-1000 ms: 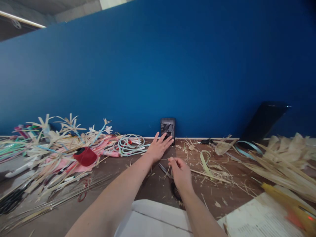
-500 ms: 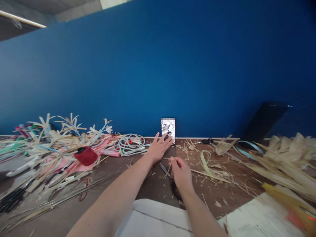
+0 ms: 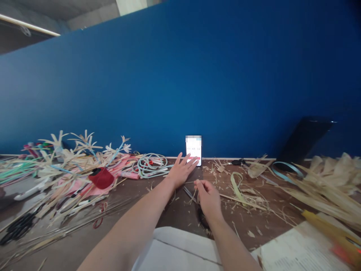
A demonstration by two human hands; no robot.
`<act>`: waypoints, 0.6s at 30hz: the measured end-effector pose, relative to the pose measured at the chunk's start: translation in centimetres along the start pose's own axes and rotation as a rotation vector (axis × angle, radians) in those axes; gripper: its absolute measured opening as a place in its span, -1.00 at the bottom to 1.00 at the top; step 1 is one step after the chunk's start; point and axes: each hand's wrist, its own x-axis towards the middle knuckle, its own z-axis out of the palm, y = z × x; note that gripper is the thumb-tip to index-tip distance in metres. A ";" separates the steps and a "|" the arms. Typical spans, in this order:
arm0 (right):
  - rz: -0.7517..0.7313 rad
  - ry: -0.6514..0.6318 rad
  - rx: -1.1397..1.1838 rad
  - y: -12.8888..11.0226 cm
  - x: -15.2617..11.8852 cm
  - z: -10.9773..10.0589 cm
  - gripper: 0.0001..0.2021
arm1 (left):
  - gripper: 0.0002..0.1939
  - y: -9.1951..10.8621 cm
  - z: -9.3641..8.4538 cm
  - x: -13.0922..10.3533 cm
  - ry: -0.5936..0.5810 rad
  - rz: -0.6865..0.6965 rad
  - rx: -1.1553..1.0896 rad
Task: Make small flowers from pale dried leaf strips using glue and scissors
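Observation:
My left hand (image 3: pixel 179 172) reaches forward with spread fingers in front of a phone (image 3: pixel 193 143) that leans upright against the blue wall. Its fingertips overlap the lower part of the lit screen; whether they touch the glass I cannot tell. White with digits, the screen also shows a red band. My right hand (image 3: pixel 209 197) is closed in a pinch over the table, and a thin straw-coloured fibre strip (image 3: pixel 196 192) hangs from its fingertips. Just under that hand lie scissors (image 3: pixel 202 219), partly hidden by the wrist.
Dried-leaf flowers (image 3: pixel 87 142), coiled pale-blue cord (image 3: pixel 150 165), a red cup-like object (image 3: pixel 101 178) and black scissors (image 3: pixel 19 227) crowd the left. Fibre scraps, a green strip (image 3: pixel 235 188), dried husks (image 3: pixel 327 188), printed paper (image 3: pixel 299 244) and a yellow tool (image 3: pixel 324 226) lie rightward.
The phone screen has switched from a dark-and-white picture to a white display with digits. Both hands keep nearly the same pose; the whole view has shifted slightly.

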 end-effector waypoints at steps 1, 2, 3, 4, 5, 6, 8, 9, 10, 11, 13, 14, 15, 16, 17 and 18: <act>0.000 0.000 -0.002 0.0 0.0 0.0 -0.61 | -0.43 0.0 0.0 -0.1 -0.001 -0.003 -0.003; 0.000 -0.002 -0.005 0.1 0.0 0.0 -0.61 | -0.43 -0.1 -0.1 -0.3 -0.003 -0.005 -0.007; -0.001 -0.004 -0.008 0.1 0.0 0.0 -0.61 | -0.43 -0.1 -0.1 -0.5 -0.003 -0.007 -0.012; -0.003 -0.004 -0.012 0.1 0.0 0.0 -0.61 | -0.43 -0.2 -0.2 -0.6 -0.004 -0.009 -0.018; -0.005 -0.004 -0.017 0.0 0.0 0.0 -0.62 | -0.43 -0.2 -0.3 -0.7 -0.005 -0.014 -0.023; -0.007 -0.003 -0.023 0.0 -0.1 0.0 -0.62 | -0.42 -0.3 -0.4 -0.8 -0.005 -0.022 -0.026; -0.012 -0.001 -0.032 0.0 -0.1 -0.1 -0.62 | -0.39 -0.3 -0.9 -0.8 -0.001 -0.046 -0.030; -0.017 -0.001 -0.032 -0.1 -0.1 -0.1 -0.62 | -0.38 -0.4 -1.3 -0.8 0.009 -0.067 -0.034; -0.024 -0.002 -0.029 -0.1 -0.1 -0.1 -0.62 | -0.36 -0.4 -1.8 -0.7 0.025 -0.096 -0.043; -0.033 0.000 -0.024 -0.1 -0.1 -0.1 -0.63 | -0.36 -0.5 -2.5 -0.7 0.047 -0.132 -0.057; -0.048 0.004 -0.011 -0.1 0.0 -0.1 -0.64 | -0.35 -0.6 -4.0 -0.7 0.101 -0.233 -0.111; -0.056 0.008 -0.006 -0.1 0.0 0.0 -0.64 | -0.36 -0.6 -4.9 -0.9 0.123 -0.287 -0.153; -0.061 0.011 -0.002 0.0 0.0 0.0 -0.65 | -0.39 -0.6 -5.9 -1.4 0.136 -0.336 -0.207; -0.063 0.013 0.004 0.0 0.0 0.0 -0.66 | -0.43 -0.5 -6.8 -2.0 0.138 -0.369 -0.272; -0.067 0.009 0.011 0.0 0.0 0.0 -0.66 | -0.49 -0.4 -7.6 -2.8 0.122 -0.354 -0.348; -0.072 0.002 0.018 0.0 -0.1 -0.1 -0.67 | -0.55 -0.2 -8.2 -3.7 0.093 -0.270 -0.417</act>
